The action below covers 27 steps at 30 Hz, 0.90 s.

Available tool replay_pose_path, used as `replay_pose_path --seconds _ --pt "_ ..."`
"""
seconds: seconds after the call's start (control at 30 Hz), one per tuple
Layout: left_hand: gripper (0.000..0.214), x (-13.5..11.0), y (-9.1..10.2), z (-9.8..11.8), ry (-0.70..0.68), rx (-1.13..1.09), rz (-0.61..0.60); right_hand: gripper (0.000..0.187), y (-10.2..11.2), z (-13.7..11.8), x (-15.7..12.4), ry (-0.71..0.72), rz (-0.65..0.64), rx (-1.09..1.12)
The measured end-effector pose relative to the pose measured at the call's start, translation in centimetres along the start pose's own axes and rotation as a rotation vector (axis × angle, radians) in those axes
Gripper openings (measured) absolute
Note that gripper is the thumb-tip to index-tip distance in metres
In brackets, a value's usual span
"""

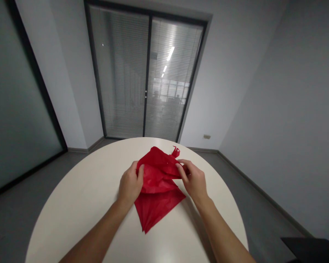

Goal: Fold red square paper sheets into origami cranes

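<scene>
Red paper (157, 182), lower-ctr. frame — part-folded, creased; upper layers loose, so folding prob. incomplete. Person's L hand (131, 183) & R hand (194, 179) apart — each pinching an edge.

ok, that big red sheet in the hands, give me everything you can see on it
The red sheet looks like thin, matte paper, creased and partly folded into layers. Its far part bulges to a rounded top; the near part tapers to a layered point, with another corner jutting right. The left hand's grip pinches its left edge, the right hand's grip its right edge. It's over the round pale table; whether the near tip rests there isn't clear.
</scene>
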<state>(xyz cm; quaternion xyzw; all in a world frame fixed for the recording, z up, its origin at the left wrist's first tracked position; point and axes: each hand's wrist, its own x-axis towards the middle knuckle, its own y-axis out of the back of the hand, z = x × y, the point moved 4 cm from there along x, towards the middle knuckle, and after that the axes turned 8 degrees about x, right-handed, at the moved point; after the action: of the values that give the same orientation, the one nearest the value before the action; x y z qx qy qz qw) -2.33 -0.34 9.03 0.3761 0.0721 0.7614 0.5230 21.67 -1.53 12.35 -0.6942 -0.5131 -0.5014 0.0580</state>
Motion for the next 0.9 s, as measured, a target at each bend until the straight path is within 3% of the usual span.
replay_pose_path --seconds 0.13,0.27,0.33,0.43,0.5,0.6,0.67,0.9 --pt "0.023 0.6 -0.5 -0.4 0.055 -0.277 -0.011 0.042 -0.4 2.2 0.1 -0.155 0.046 0.21" --pt "0.029 1.0 -1.1 -1.5 0.133 -0.407 -0.015 0.036 -1.8 3.5 -0.4 -0.268 -0.172 0.225" --pt "0.033 0.9 -1.4 -2.1 0.21 -0.472 -0.023 0.038 -2.3 2.9 -0.8 -0.203 -0.334 0.266" --pt "0.035 0.6 -1.7 -2.6 0.353 -0.594 -0.006 0.049 -2.4 0.8 -1.3 0.005 -0.518 0.368" --pt "0.034 0.5 -1.9 -2.5 0.421 -0.693 0.009 0.069 -2.5 -0.3 -1.5 0.076 -0.565 0.351" --pt "0.031 0.3 -2.5 -2.0 0.431 -0.818 -0.002 0.102 -3.1 -1.1 -1.6 0.114 -0.519 0.198" --pt "0.03 0.1 -3.0 -1.7 0.403 -0.839 -0.04 0.098 -3.7 -1.2 -1.7 0.135 -0.466 0.123" --pt "0.035 -1.0 -4.1 -1.3 0.305 -0.634 -0.089 0.046 -4.2 -1.4 -1.7 0.098 -0.279 0.137"
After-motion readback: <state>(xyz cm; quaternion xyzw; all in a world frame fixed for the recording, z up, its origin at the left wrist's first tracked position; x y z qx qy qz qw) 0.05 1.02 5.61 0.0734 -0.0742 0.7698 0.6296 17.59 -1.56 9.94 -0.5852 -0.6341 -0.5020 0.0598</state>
